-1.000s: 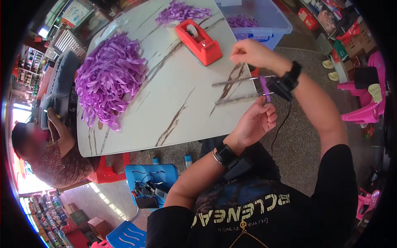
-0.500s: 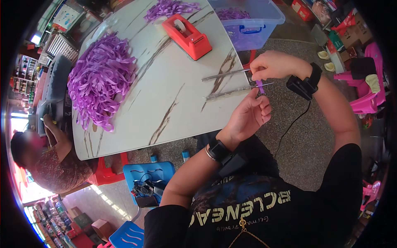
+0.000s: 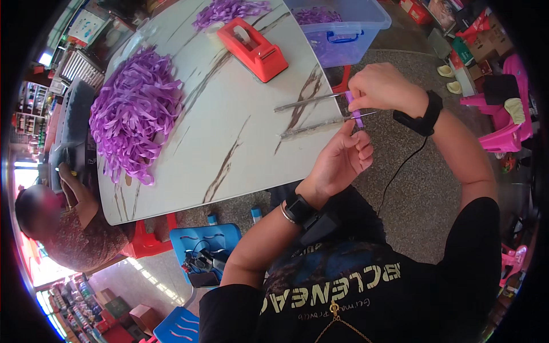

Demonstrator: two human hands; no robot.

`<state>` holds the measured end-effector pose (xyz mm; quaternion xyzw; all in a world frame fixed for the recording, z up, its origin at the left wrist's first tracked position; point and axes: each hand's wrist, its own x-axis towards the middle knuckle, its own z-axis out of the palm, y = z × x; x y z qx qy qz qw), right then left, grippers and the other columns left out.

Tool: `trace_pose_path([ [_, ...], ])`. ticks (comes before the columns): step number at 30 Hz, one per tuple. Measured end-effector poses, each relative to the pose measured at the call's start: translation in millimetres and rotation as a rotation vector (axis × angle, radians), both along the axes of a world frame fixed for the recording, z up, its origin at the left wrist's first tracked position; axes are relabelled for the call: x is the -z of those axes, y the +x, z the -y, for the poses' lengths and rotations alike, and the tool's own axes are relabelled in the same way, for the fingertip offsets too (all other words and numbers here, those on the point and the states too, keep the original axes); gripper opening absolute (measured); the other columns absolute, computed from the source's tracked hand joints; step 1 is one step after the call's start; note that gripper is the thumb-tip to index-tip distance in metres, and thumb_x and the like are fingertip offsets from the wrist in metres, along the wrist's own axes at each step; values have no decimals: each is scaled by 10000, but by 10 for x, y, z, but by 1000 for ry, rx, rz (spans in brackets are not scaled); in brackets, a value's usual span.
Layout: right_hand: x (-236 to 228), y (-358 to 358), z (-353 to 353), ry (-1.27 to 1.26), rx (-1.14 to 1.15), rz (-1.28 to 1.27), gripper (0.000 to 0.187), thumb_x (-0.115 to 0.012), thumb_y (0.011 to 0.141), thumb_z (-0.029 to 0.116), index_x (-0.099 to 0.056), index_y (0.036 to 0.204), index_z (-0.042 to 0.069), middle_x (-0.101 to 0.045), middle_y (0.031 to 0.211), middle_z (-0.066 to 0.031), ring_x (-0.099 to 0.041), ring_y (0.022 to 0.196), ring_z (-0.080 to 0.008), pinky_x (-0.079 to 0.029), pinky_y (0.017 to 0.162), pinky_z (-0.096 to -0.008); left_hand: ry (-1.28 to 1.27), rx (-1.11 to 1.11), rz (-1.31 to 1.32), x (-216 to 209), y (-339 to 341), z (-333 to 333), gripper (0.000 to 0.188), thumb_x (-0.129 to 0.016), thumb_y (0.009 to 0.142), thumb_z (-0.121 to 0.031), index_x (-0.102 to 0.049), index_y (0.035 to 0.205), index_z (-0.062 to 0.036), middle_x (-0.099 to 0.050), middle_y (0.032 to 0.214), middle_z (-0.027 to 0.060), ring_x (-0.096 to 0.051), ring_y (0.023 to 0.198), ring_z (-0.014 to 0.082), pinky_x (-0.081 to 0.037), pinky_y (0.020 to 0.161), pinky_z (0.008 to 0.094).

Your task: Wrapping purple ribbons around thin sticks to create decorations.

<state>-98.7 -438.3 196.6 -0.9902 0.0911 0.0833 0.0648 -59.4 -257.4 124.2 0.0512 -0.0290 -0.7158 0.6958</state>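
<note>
Two thin metal rods, an upper one (image 3: 306, 103) and a lower one (image 3: 311, 127), lie side by side and stick out past the right edge of the table (image 3: 257, 154). A strip of purple ribbon (image 3: 358, 118) spans their outer ends. My right hand (image 3: 380, 86) is closed on the ribbon at the upper rod, fingers bent down over it. Below, my left hand (image 3: 343, 157) has its fingers curled and its thumb and fingertip pressed at the ribbon's lower end, by the lower rod. The exact pinch is partly hidden.
A large heap of purple ribbon loops (image 3: 134, 114) lies on the table's left, a smaller heap (image 3: 231, 12) at the back. Near it are a red tape dispenser (image 3: 254, 48) and a clear lidded bin (image 3: 340, 43). Another person (image 3: 68, 223) sits at left. A blue stool (image 3: 206, 246) holds cables.
My right hand has shifted slightly toward the upper rod, and more ribbon now shows, stretched between the two rods. The left hand stays nearly in place. The whole view has shifted slightly.
</note>
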Motion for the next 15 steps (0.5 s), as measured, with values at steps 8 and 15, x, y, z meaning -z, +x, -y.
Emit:
trace_pose_path([
  [8, 812, -412, 347, 790, 440, 334, 324, -586, 797, 429, -501, 807, 116, -492, 649, 27, -477, 550, -104, -353, 464, -257, -14, 8, 18, -8, -11, 1, 141, -468, 825, -89, -406, 925, -167, -355, 733, -19, -395, 674, 116, -341, 620, 255],
  [15, 1302, -266, -229, 2070, 617, 382, 238, -488, 906, 315, -556, 975, 97, -501, 767, 62, -460, 642, -32, -396, 558, -186, 9, -3, 68, -40, 17, -16, 146, -479, 822, -106, -403, 937, -156, -351, 729, -14, -393, 668, 115, -339, 619, 251],
])
